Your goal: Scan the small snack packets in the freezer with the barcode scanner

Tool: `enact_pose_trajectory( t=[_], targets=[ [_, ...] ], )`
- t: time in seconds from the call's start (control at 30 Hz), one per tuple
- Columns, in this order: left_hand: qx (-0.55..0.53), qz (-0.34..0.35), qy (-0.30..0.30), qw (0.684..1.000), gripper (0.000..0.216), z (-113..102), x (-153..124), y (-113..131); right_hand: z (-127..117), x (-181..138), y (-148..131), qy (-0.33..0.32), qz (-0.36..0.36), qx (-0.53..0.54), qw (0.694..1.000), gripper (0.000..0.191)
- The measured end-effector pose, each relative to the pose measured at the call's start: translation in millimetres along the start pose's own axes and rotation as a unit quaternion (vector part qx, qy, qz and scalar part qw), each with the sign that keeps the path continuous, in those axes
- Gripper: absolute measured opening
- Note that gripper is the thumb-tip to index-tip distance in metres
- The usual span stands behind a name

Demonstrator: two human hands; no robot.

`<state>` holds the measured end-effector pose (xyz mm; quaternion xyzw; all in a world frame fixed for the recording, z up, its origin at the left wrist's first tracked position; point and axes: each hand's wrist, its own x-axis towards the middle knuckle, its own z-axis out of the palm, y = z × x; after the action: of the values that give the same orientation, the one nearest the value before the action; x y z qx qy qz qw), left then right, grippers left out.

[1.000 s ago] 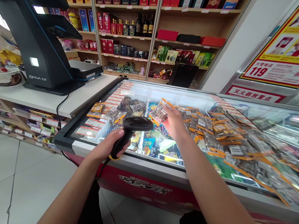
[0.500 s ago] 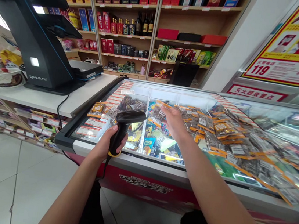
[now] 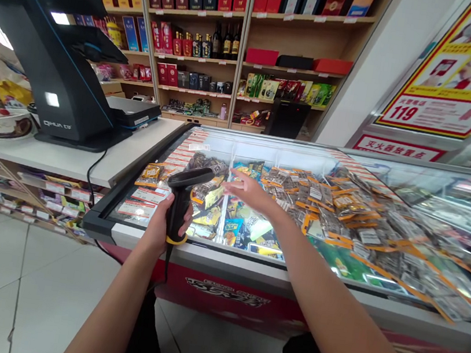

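Note:
My left hand (image 3: 162, 226) grips the handle of a black barcode scanner (image 3: 185, 187), held upright over the front left part of a glass-topped freezer (image 3: 208, 248). A cable hangs from the scanner's base. My right hand (image 3: 247, 190) reaches over the glass with fingers stretched out and nothing in it, pointing left toward the scanner's head. Just beyond it lies a spread of orange-edged snack packets (image 3: 336, 208) on the glass lid.
A black checkout terminal (image 3: 59, 58) stands on the white counter (image 3: 88, 162) at the left, with a bowl (image 3: 0, 121) beside it. Shelves of boxed goods and bottles (image 3: 220, 34) line the back wall. A red and yellow poster (image 3: 460, 74) hangs at the right.
My right hand let go of the snack packet it held a second ago and moved left, empty. The scanner in my left hand shifted left and a little up.

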<state>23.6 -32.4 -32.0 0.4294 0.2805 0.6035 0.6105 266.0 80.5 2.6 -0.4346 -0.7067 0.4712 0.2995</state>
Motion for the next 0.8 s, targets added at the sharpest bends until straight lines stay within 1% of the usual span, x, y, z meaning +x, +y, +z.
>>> enact_pose_trajectory(
  t=[0.03,0.07,0.1,0.13,0.17,0.2,0.23,0.27,0.33,0.47,0.6,0.67,0.73,0.8],
  targets=[
    [0.006,-0.003,-0.001,1.0,0.051,0.3,-0.3,0.2,-6.0,-0.4,1.8,0.066,0.0,-0.065,0.996,0.072],
    [0.012,-0.006,-0.004,1.0,0.051,0.7,-0.5,0.4,-13.4,-0.9,4.5,0.142,0.006,-0.143,0.98,0.063],
    [0.017,-0.008,-0.007,1.0,0.051,0.9,-0.7,0.5,-21.8,-1.5,8.3,0.216,0.02,-0.224,0.95,0.056],
    [0.021,-0.01,-0.01,1.0,0.051,1.1,-0.8,0.4,-30.5,-2.2,12.7,0.28,0.041,-0.297,0.912,0.052],
    [0.026,-0.012,-0.012,1.0,0.051,1.0,-1.0,0.2,-38.9,-3.0,17.7,0.323,0.07,-0.354,0.875,0.05],
    [0.029,-0.014,-0.014,0.999,0.05,0.8,-1.1,-0.1,-46.5,-3.8,22.7,0.342,0.101,-0.394,0.847,0.05],
    [0.033,-0.016,-0.016,0.999,0.05,0.4,-1.3,-0.4,-52.8,-4.4,27.3,0.341,0.131,-0.419,0.831,0.05],
    [0.038,-0.017,-0.018,0.999,0.05,-0.1,-1.4,-0.8,-57.6,-4.8,31.3,0.327,0.154,-0.434,0.825,0.048],
    [0.046,-0.02,-0.021,0.999,0.05,-0.9,-1.9,-1.3,-63.1,-4.3,36.2,0.295,0.172,-0.449,0.826,0.044],
    [0.054,-0.023,-0.018,0.998,0.049,-0.8,-2.8,-1.2,-64.8,3.3,35.7,0.285,0.162,-0.45,0.831,0.041],
    [0.064,-0.022,-0.021,0.998,0.048,0.5,-2.4,-0.5,-63.9,18.4,32.9,0.281,0.188,-0.434,0.835,0.036],
    [0.074,-0.026,-0.021,0.997,0.049,1.2,-2.0,0.0,-62.0,25.1,32.3,0.281,0.194,-0.431,0.835,0.044],
    [0.084,-0.028,-0.019,0.996,0.052,1.9,-1.8,0.5,-58.9,28.6,32.0,0.28,0.189,-0.435,0.835,0.049],
    [0.089,-0.029,-0.016,0.995,0.053,2.6,-2.1,0.9,-56.0,28.5,31.9,0.287,0.163,-0.436,0.837,0.041]
  ],
)
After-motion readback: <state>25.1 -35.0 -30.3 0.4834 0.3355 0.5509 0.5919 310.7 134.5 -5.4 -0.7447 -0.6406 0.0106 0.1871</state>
